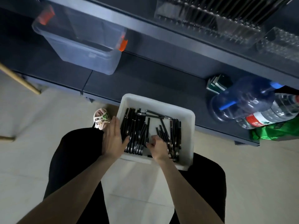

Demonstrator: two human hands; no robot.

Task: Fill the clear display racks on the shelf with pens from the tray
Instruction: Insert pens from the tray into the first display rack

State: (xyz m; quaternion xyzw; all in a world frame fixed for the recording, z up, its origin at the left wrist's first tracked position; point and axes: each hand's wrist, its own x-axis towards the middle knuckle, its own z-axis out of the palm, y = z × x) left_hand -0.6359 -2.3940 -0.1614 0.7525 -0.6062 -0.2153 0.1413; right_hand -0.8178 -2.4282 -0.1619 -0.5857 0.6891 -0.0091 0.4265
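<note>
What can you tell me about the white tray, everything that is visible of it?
The white tray is a rectangular bin with rounded corners and raised walls; it looks like plastic. It rests on the person's lap, by a dark low shelf. Many black pens lie loose inside, mostly in two bunches. The left hand lies open at its left wall, thumb on the pens; the right hand reaches inside, fingers curled among pens.

1. The dark lower shelf [145, 75] runs beyond the fingertips; on it sit a clear storage bin [80, 44] with orange latches far left, green books [218, 83], and water bottles [252, 101] to the right.
2. The upper shelf [161, 34] carries clear display racks [210, 21].
3. The tiled floor [40, 151] lies under the forearms.
</note>
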